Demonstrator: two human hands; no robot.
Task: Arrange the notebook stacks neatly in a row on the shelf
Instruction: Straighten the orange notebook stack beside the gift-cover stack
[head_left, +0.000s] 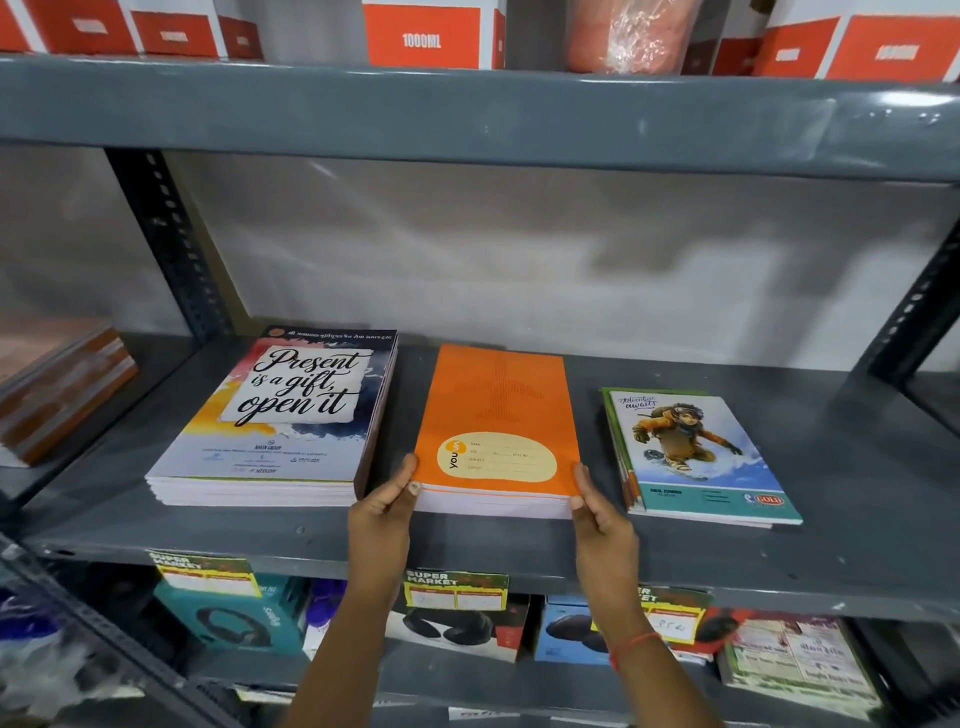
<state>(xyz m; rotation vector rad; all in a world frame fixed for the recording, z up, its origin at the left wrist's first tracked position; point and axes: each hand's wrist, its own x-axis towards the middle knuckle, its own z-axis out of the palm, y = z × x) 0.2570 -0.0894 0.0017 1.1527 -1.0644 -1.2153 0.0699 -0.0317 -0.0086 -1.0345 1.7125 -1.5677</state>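
Three notebook stacks lie side by side on the grey metal shelf (857, 467). On the left is a tall stack with a "Present is a gift, open it" cover (280, 415). In the middle sits an orange stack (496, 415). On the right is a thin stack with a cartoon snowboarder cover (696, 457), slightly turned. My left hand (387, 506) grips the orange stack's near left corner, thumb on the cover. My right hand (597, 512) holds its near right corner.
A brown-edged stack (57, 389) lies on the neighbouring shelf at far left. Red and white boxes (421, 34) stand on the shelf above. Boxed headphones (228, 618) and price tags (454, 590) fill the shelf below. Upright posts (171, 239) frame the bay.
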